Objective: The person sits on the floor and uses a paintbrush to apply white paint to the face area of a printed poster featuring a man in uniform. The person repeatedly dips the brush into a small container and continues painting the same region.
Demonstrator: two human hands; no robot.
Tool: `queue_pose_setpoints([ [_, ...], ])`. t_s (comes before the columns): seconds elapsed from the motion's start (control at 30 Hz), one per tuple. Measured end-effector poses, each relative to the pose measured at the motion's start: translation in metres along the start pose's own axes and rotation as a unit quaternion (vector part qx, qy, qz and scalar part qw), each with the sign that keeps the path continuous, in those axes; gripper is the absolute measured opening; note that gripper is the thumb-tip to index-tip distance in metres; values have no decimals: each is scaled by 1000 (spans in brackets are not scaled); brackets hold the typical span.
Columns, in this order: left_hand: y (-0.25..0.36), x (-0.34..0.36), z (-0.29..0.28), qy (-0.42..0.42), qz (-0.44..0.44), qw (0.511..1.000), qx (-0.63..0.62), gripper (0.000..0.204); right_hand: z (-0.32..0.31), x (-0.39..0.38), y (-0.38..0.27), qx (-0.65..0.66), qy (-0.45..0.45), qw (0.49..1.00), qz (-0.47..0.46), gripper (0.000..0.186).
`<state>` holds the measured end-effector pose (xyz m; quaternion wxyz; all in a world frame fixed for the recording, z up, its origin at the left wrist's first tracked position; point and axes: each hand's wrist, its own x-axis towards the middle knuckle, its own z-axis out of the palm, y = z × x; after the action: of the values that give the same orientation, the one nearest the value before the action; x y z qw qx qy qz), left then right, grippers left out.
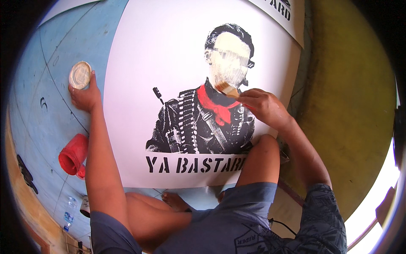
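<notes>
A large white poster lies before me, bearing a black stencil-style portrait with a red neckerchief and block lettering below. Pale cream paint covers much of the portrait's face area, streaked over the glasses. My right hand is closed round a flat paintbrush, whose bristles are at the chin and neck of the portrait. Off the poster's left edge, my left hand grips a small round container with cream-coloured paint showing in its top.
Blue floor tiles lie on the left. A red cup-like container rests beside my left forearm, and a clear plastic bottle is lower left. Another printed sheet overlaps the poster's top right. A yellowish-green surface stretches along the right.
</notes>
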<state>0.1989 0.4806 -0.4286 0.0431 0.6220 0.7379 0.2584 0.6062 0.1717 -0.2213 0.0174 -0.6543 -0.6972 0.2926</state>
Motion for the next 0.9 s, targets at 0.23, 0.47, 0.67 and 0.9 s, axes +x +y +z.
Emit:
queue_pose_setpoints([
  [0.23, -20, 3, 7, 20, 12, 999, -27, 98, -64, 40, -26, 58, 130, 987, 71, 34],
  [0.47, 12, -9, -2, 27, -36, 999, 7, 109, -33, 197, -132, 275, 298, 913, -51, 21],
  [0.67, 10, -4, -10, 7, -34, 999, -38, 104, 15, 300, -204, 140, 227, 936, -228, 23],
  [0.9, 15, -9, -13, 18, -47, 999, -19, 100, 35, 347, -210, 64, 243, 945, -209, 14],
])
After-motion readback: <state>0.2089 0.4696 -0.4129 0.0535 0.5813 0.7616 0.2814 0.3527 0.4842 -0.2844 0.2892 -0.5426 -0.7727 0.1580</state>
